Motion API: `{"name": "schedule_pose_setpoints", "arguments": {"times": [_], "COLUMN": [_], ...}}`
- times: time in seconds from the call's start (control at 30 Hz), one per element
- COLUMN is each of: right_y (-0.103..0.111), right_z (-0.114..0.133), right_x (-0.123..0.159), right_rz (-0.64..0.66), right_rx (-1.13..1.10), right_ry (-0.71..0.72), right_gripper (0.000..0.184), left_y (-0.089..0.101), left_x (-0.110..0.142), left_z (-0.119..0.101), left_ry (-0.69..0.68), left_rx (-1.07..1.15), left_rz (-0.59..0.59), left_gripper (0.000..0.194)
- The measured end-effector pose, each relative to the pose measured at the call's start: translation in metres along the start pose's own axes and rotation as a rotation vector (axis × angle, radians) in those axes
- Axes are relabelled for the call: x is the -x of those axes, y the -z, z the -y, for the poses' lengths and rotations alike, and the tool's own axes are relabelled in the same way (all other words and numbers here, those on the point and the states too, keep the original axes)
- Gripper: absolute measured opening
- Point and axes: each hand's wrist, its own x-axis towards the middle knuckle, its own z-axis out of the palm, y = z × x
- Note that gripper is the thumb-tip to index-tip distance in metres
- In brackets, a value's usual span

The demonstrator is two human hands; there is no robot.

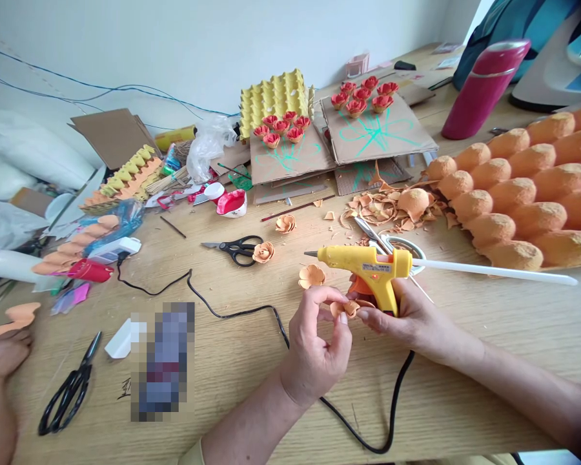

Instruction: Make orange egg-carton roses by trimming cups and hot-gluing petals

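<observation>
My right hand (416, 320) is closed around the handle of a yellow hot glue gun (363, 261), its nozzle pointing left and a white glue stick (494, 271) sticking out behind. Between thumb and index finger, my left hand (322, 342) pinches a small orange egg-carton flower (345, 309). My right fingertips reach that flower's right side; whether they grip it too is hard to see. Just beyond lies an orange carton cup cut into petals (312, 276). Two layered carton flowers, one nearer (263, 252) and one farther (285, 224), rest on the table.
Black scissors (239, 248) and white-handled scissors (399, 248) lie nearby. Orange egg trays (523, 187) and carton scraps (368, 210) are at right. Cardboard with red flowers (377, 139) stands behind. The glue gun's black cord (227, 315) crosses the table. Another person's hand (4, 352) is at far left.
</observation>
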Motion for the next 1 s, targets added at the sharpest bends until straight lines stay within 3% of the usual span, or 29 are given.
{"name": "schedule_pose_setpoints", "arguments": {"times": [0.4, 0.6, 1.0], "right_y": [-0.0003, -0.0024, -0.0018], "right_z": [-0.0034, -0.0014, -0.0028], "right_x": [0.002, 0.0013, 0.0004], "right_rz": [0.033, 0.029, 0.021], "right_rx": [0.051, -0.014, 0.017], "right_ry": [0.019, -0.018, -0.013], "right_gripper": [0.03, 0.039, 0.042], "left_y": [-0.001, 0.0047, 0.0004], "left_x": [-0.0015, -0.0001, -0.0006], "left_z": [-0.003, 0.0002, 0.0033], "left_ry": [-0.011, 0.064, 0.048], "left_rx": [-0.084, 0.048, -0.035], "left_rz": [-0.014, 0.055, 0.016], "left_gripper": [0.032, 0.026, 0.036]}}
